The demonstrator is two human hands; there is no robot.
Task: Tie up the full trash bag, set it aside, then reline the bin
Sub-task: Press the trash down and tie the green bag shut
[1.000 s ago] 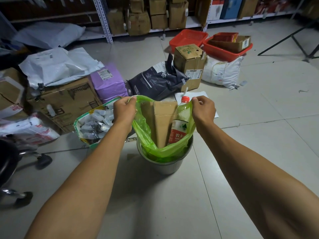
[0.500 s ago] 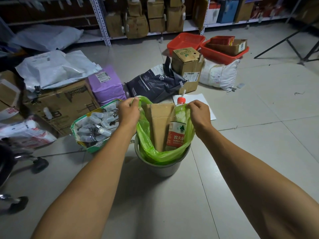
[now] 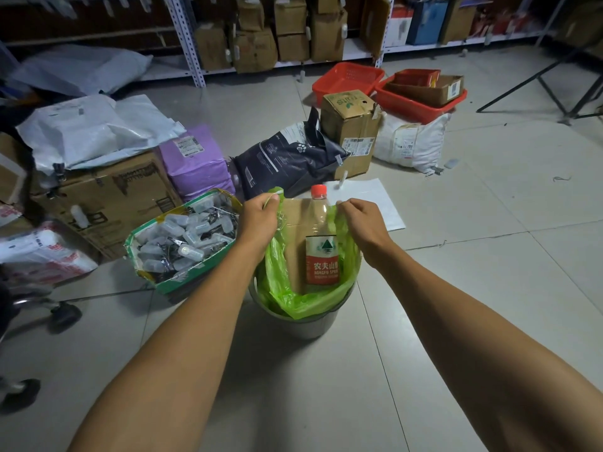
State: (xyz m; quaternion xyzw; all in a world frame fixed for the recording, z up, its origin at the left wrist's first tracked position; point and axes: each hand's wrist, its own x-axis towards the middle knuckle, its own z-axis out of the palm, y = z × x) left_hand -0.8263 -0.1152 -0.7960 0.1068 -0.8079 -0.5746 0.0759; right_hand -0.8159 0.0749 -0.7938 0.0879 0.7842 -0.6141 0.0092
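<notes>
dim storeroom with a pale tiled floor [image 3: 489,223]. metal shelving [image 3: 186,40] along the far wall holds cardboard boxes [image 3: 290,31]. on the floor lie red plastic baskets [image 3: 347,78], a brown carton [image 3: 352,125], a white sack [image 3: 414,141], a dark pouch [image 3: 287,158], a purple parcel [image 3: 192,161] and grey mailers [image 3: 91,128].

The bag [image 3: 284,288] hides the lower part of the cardboard [image 3: 295,243] and the bottle [image 3: 321,252] — what lies under them cannot be seen. Left hand [image 3: 259,220] covers the bag's edge. The chair [image 3: 39,308] is cut off at the left.
</notes>
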